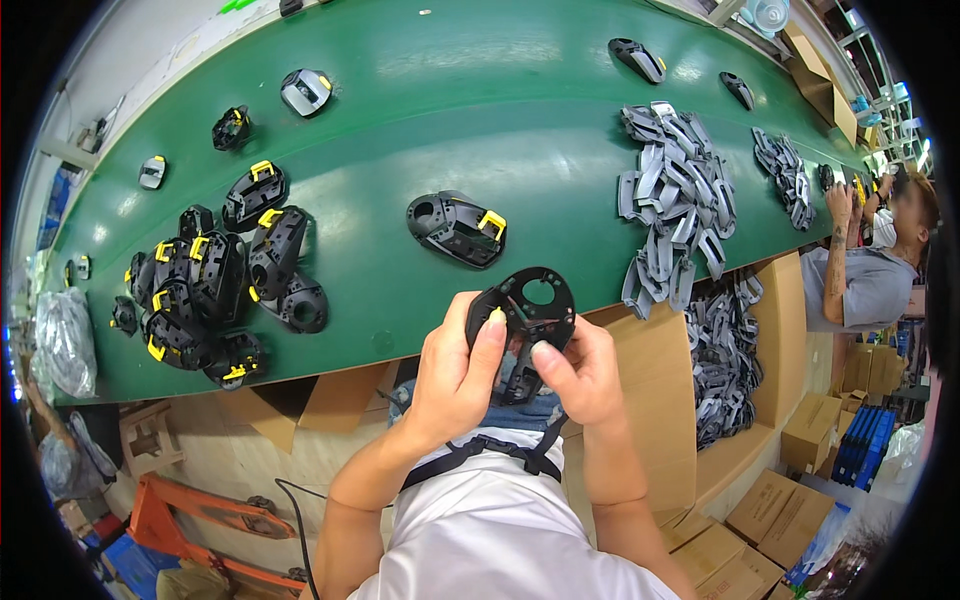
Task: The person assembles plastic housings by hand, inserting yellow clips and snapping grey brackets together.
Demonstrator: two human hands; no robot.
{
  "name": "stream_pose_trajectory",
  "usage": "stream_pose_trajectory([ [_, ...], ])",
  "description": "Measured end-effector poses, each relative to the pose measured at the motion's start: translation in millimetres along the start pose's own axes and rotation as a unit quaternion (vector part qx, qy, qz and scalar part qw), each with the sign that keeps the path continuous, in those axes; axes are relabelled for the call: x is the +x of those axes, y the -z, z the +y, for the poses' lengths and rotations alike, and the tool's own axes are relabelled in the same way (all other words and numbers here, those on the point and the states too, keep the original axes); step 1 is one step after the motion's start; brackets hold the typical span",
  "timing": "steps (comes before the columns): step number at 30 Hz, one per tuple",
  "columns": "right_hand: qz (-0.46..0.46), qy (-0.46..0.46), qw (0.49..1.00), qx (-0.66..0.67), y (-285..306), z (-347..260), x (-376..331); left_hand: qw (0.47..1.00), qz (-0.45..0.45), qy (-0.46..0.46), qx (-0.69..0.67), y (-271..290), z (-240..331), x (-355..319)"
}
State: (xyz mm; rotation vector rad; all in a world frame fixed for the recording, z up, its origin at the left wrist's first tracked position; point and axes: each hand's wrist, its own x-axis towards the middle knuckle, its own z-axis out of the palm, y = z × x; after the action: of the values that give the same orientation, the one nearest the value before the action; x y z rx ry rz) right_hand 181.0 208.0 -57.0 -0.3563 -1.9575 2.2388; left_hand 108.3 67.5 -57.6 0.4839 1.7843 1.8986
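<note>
Between both hands I hold a black plastic housing (548, 324) with a large round hole near its top, just in front of the table's near edge. My left hand (450, 368) grips its left side, thumb pressed on the part. On the other side my right hand (584, 374) is closed around the right edge, its thumb near the middle of the piece. Beyond them, a similar black housing with a yellow clip (458, 230) lies on the green table (530, 130). Fingers behind the held housing are partly hidden.
Black housings with yellow clips (205, 275) are heaped at the left. Grey plastic pieces (680, 190) form a pile at the right. Below it stands an open cardboard box (655, 400) of similar pieces. An orange pallet jack (190, 520) is on the floor; a person (875, 260) works far right.
</note>
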Motion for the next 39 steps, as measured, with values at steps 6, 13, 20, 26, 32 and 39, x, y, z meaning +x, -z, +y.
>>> stream_pose_trajectory([
  [6,0.103,0.030,0.993,0.053,0,17,-5,1.000,-0.013,0.000,-0.015,1,4,5],
  [13,0.099,0.047,0.994,0.023,-5,12,-3,0.994,0.043,-0.036,-0.093,-5,-4,-1],
  [20,0.068,0.030,0.994,0.078,-11,8,-4,0.979,0.055,-0.026,-0.195,-6,-2,0],
  [26,0.069,0.027,0.988,0.135,-15,11,-1,0.952,0.021,0.043,-0.302,-11,-2,6],
  [32,0.123,0.048,0.983,0.128,-22,16,-5,0.919,0.046,0.081,-0.382,-16,-4,-1],
  [39,0.113,0.051,0.986,0.111,-16,10,-3,0.939,0.058,0.037,-0.336,-20,-3,-1],
])
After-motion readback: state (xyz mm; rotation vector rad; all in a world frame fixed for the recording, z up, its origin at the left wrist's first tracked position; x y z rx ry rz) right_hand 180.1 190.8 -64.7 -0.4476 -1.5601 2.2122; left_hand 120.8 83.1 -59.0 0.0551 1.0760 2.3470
